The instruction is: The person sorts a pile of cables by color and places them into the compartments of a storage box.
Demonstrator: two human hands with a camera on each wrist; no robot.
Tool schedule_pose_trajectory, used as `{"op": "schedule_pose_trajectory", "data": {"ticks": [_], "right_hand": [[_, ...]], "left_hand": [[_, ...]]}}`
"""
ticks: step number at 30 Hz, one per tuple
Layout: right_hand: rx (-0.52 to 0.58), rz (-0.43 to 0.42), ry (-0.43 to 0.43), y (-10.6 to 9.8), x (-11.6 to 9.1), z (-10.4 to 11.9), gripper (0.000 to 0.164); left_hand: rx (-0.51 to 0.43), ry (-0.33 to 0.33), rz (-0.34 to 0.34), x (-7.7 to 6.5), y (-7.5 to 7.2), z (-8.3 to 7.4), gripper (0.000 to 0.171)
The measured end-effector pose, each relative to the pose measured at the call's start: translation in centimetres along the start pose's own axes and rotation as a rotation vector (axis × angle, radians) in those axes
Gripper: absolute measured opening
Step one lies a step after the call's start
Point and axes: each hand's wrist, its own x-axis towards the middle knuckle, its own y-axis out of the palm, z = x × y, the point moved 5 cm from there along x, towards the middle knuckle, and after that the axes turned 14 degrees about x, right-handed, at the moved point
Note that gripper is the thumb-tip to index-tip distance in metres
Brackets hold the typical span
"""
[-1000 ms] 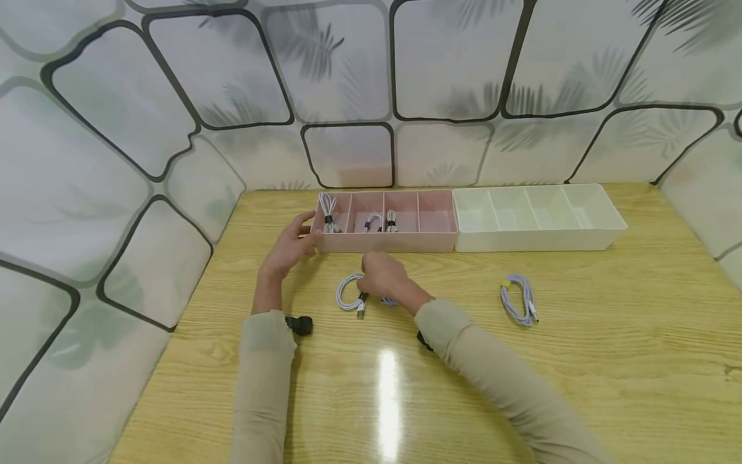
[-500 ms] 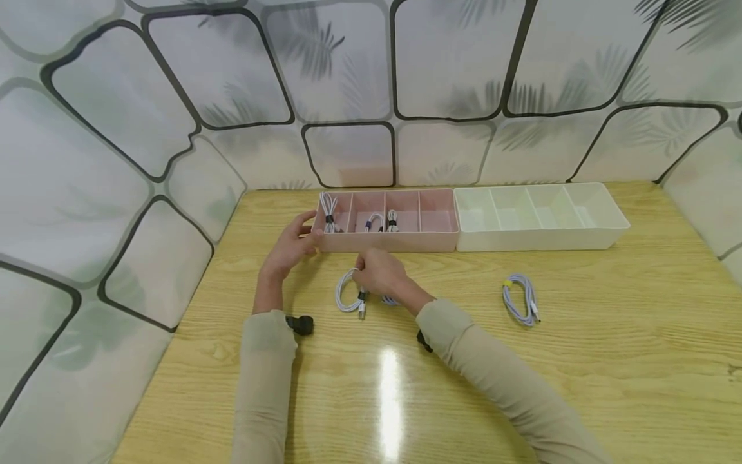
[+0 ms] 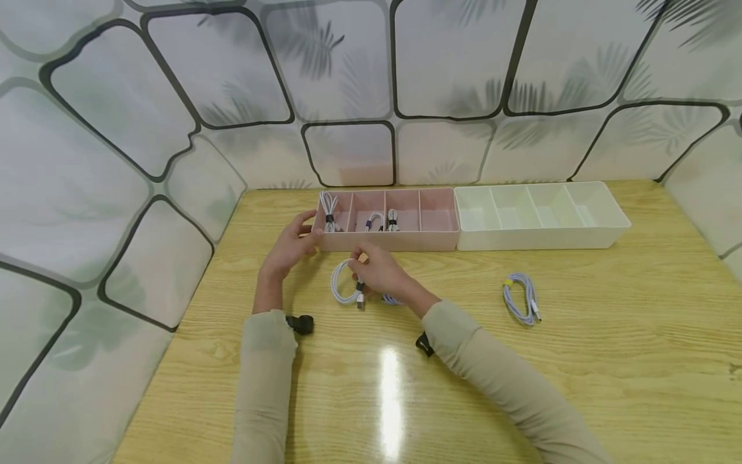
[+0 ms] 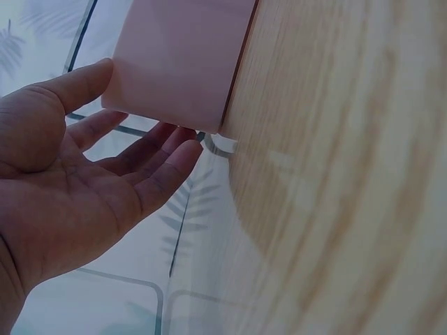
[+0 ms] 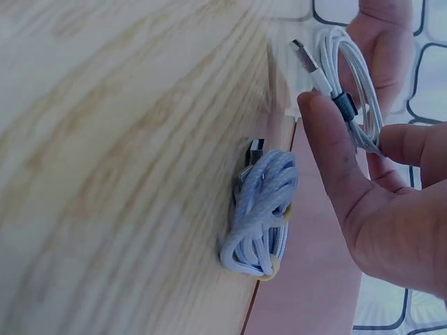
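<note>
A coiled white USB cable [image 3: 341, 291] with a black strap is pinched between the thumb and fingers of my right hand [image 3: 382, 270], just above the table. In the right wrist view the cable's metal plug [image 5: 304, 56] points away from the thumb. Partly behind this hand lies a bluish-grey braided cable [image 5: 262, 216] bundled with a yellow tie. My left hand [image 3: 288, 250] touches the left end of the pink divided box [image 3: 388, 242] with loosely bent fingers. The left wrist view shows its thumb at one edge and its fingertips near the box's end wall [image 4: 174, 70].
Inside the pink box, bundled cables [image 3: 328, 207] occupy the three left compartments; the rightmost is bare. A white divided box [image 3: 539, 241] adjoins it on the right. Another bluish-grey cable [image 3: 522, 299] with a yellow tie lies to the right on the wooden table [image 3: 464, 386].
My right hand has lifted the white USB cable from the table and moved it slightly toward the pink box. The left hand stays at the box's end.
</note>
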Motion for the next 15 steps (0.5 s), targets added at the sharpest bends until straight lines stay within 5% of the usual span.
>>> {"op": "schedule_pose_trajectory", "data": {"ticks": [7, 15], "right_hand": [[0.134, 0.021, 0.084, -1.0, -0.4, -0.2, 0.016], [0.207, 0.032, 0.108, -2.6, -0.5, 0.0, 0.019]], "left_hand": [[0.020, 0.016, -0.027, 1.5, 0.3, 2.4, 0.059], [0.026, 0.023, -0.035, 1.5, 0.3, 2.7, 0.059]]}}
